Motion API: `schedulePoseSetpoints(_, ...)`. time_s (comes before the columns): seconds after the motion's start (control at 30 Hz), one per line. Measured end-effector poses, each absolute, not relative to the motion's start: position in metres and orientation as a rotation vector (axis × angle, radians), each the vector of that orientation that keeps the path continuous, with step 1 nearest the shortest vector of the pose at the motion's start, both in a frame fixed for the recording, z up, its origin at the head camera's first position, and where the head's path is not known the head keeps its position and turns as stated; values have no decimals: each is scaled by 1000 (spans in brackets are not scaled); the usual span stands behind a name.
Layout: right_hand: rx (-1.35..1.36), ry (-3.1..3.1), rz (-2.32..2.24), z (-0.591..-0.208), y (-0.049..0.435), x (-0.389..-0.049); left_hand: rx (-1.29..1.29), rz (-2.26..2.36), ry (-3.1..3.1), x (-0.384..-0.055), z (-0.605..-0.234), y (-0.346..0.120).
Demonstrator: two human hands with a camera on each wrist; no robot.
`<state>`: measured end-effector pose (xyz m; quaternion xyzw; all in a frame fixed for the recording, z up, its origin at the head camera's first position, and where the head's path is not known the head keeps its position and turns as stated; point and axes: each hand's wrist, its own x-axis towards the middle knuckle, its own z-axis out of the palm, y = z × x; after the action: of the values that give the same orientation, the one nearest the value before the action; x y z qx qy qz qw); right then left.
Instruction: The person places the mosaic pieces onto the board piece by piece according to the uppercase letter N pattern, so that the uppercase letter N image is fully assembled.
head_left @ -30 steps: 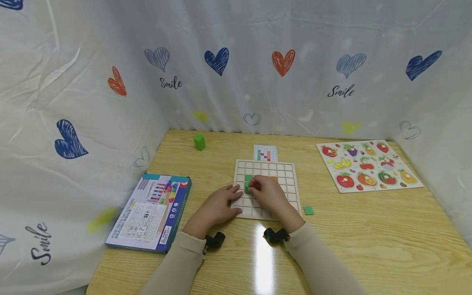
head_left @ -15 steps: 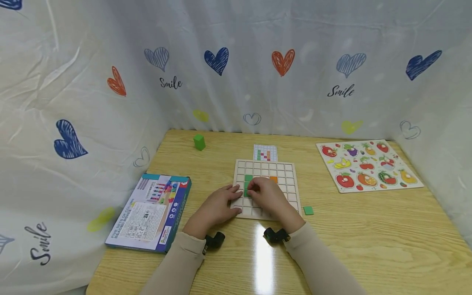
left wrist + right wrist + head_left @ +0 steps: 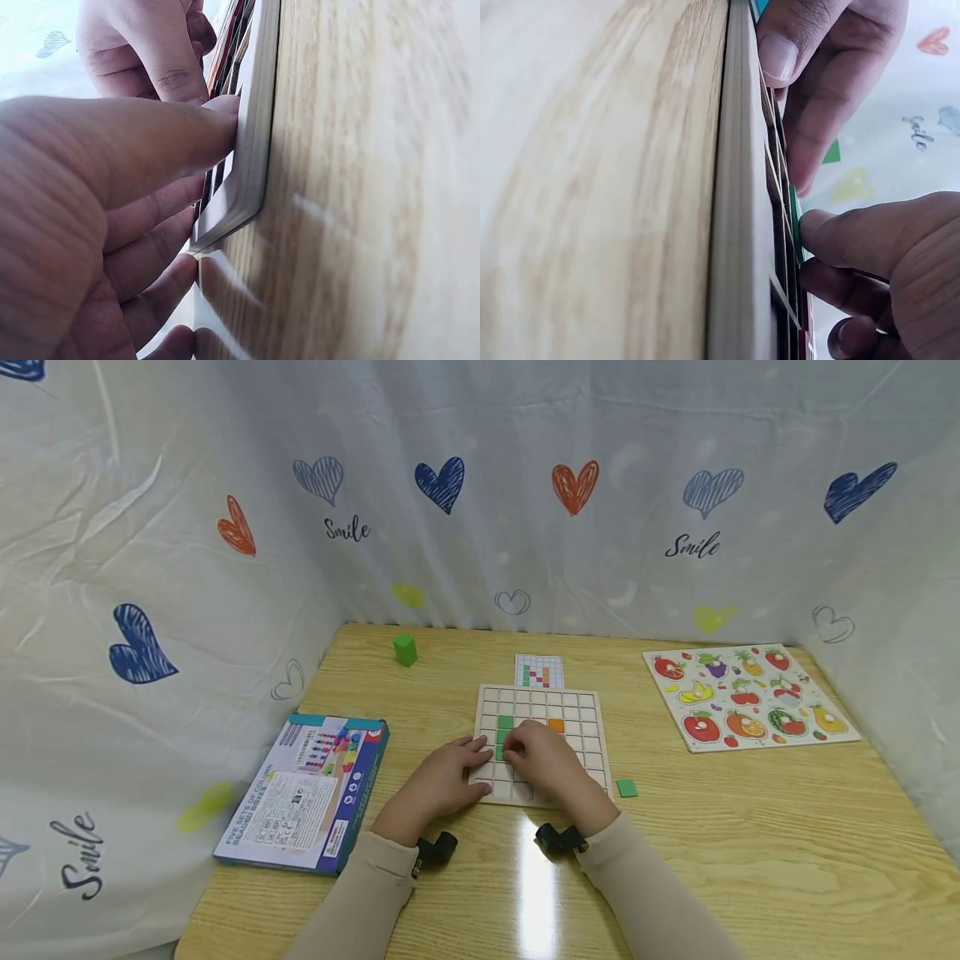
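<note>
A wooden grid board (image 3: 591,710) lies mid-table, with a column of green tiles (image 3: 506,722) and an orange tile (image 3: 556,726) in its cells. My left hand (image 3: 442,781) rests at the board's left edge, fingertips on its border; in the left wrist view, the thumb (image 3: 172,139) touches the rim. Over the board, my right hand (image 3: 546,760) has curled fingers at the lower part of the green column. The right wrist view shows its thumb touching a green tile (image 3: 796,225), index finger close by; a red edge (image 3: 803,345) shows lower down.
A pattern card (image 3: 539,671) lies behind the board. One loose green tile (image 3: 627,788) is right of it. A green block (image 3: 405,650) stands back left, a boxed toy (image 3: 300,793) lies left, and a fruit puzzle (image 3: 750,697) lies back right.
My right hand has shifted slightly toward me, uncovering more of the orange tile and the green column. My left hand has stayed in place.
</note>
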<state>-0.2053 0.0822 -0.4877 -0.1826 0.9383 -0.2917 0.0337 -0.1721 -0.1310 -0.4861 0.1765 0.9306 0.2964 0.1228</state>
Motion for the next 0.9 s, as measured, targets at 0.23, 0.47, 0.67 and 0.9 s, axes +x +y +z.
schedulePoseSetpoints(0.23, -505, 2878, -1013, -477, 107, -202, 508, 871, 2697, -171, -485, -131)
schedulePoseSetpoints(0.47, -409, 2874, -1033, -468, 185, -193, 482, 857, 2686, -172, -487, -130)
schedulePoseSetpoints(0.67, -377, 2739, -1028, -467, 249, -173, 485, 874, 2674, -171, -484, -130)
schedulePoseSetpoints(0.9, -443, 2658, -1013, -473, 273, -161, 515, 860, 2687, -172, -488, -133)
